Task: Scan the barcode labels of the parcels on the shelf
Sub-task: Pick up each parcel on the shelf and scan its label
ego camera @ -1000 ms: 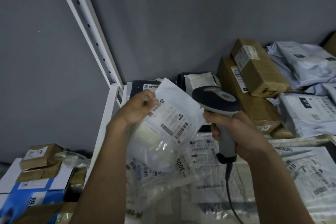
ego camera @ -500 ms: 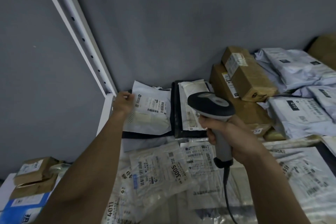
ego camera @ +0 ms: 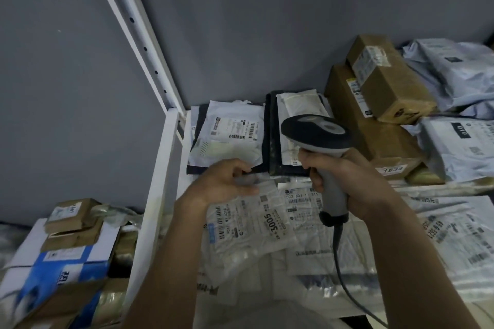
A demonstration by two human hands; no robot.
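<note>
My right hand (ego camera: 347, 179) grips the handle of a grey and black barcode scanner (ego camera: 315, 133), whose head points toward the back of the shelf. My left hand (ego camera: 222, 181) is curled at the top edge of a clear plastic parcel marked 3005 (ego camera: 256, 224) and appears to pinch it. Behind that hand a white parcel (ego camera: 227, 139) lies flat on a dark parcel, its barcode label facing up. More labelled clear and white parcels cover the shelf front.
Two stacked brown boxes (ego camera: 385, 83) stand at the back right, with grey mailer bags (ego camera: 459, 147) beside them. A white shelf post (ego camera: 133, 27) rises on the left. Small brown boxes (ego camera: 72, 216) and a blue-and-white carton (ego camera: 61, 270) lie outside the shelf, lower left.
My left hand put the white parcel down at the back left of the shelf, let go, and came forward onto the clear 3005 parcel. The scanner hand barely moved.
</note>
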